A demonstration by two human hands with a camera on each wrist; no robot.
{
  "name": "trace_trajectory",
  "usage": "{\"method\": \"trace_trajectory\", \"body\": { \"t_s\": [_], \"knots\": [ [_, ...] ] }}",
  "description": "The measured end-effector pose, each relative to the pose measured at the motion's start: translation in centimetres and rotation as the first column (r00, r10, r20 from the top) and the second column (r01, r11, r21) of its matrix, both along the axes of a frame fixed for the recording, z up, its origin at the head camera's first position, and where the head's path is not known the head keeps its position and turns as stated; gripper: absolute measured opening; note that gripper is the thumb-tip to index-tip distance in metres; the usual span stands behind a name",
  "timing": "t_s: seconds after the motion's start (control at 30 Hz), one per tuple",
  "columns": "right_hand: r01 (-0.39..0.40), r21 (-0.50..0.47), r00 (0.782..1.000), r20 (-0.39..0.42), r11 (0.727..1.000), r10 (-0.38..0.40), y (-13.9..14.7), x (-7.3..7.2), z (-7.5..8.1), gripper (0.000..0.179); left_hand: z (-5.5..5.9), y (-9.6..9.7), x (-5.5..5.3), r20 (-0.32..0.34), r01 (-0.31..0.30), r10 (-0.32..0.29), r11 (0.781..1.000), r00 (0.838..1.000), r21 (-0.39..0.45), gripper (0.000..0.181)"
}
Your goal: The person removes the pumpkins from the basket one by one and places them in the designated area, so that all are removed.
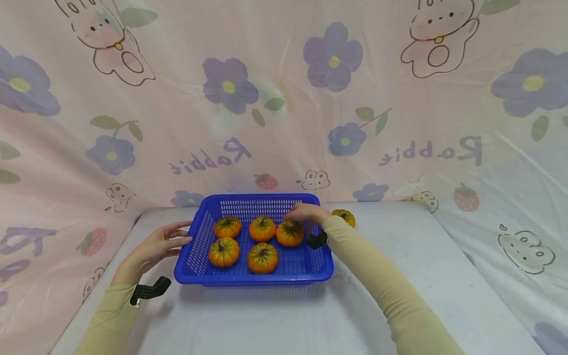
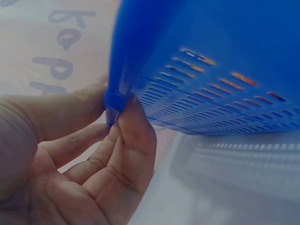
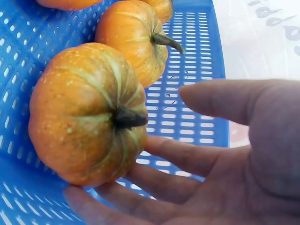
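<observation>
A blue plastic basket with slotted walls holds several small orange pumpkins with green-streaked tops. At its left side my left hand pinches the rim, thumb on one face and forefinger on the other. My right hand is inside the basket's right part, beside the rightmost pumpkin. The right wrist view shows the fingers stretched along the lower side of that pumpkin, while the thumb stands apart from it. A second pumpkin sits just behind.
Outside the basket, another pumpkin lies to its right, partly hidden by my right sleeve. The basket stands on a white table. A patterned cloth with flowers and rabbits hangs behind the table and along both sides.
</observation>
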State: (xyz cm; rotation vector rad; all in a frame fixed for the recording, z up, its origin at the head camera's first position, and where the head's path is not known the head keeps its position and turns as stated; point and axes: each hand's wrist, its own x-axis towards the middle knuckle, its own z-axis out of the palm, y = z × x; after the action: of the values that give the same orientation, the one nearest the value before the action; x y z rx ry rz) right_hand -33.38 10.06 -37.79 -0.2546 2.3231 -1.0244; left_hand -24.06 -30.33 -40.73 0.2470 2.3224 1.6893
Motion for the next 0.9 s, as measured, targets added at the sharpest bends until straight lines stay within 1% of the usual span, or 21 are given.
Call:
{"method": "trace_trajectory", "body": {
  "t_s": [0.23,0.4,0.57,0.7,0.9],
  "knots": [
    [-0.005,-0.005,0.999,0.036,1.0,0.005,0.07,-0.27,-0.05,0.037,0.01,-0.04,0.02,-0.007,-0.007,0.006,1.0,1.0,-0.016,0.07],
    [-0.035,-0.006,0.999,0.037,0.999,0.036,0.07,-0.42,-0.19,0.033,0.01,-0.04,0.02,-0.006,-0.004,0.004,1.0,1.0,-0.016,0.071],
    [-0.05,-0.017,0.997,0.056,0.999,0.05,0.01,-0.45,-0.42,0.033,-0.07,-0.09,0.01,-0.009,-0.003,0.003,1.0,1.0,-0.017,0.07],
    [-0.072,0.005,0.996,0.056,0.997,0.072,-0.03,-0.47,-0.62,0.034,-0.09,-0.09,0.03,-0.01,-0.002,0.002,1.0,1.0,-0.016,0.07],
    [-0.067,0.012,0.995,0.076,0.998,0.066,-0.24,-0.56,-0.9,0.039,-0.1,-0.15,0.02,-0.01,0.0,0.0,1.0,1.0,-0.017,0.071]
  ]
}}
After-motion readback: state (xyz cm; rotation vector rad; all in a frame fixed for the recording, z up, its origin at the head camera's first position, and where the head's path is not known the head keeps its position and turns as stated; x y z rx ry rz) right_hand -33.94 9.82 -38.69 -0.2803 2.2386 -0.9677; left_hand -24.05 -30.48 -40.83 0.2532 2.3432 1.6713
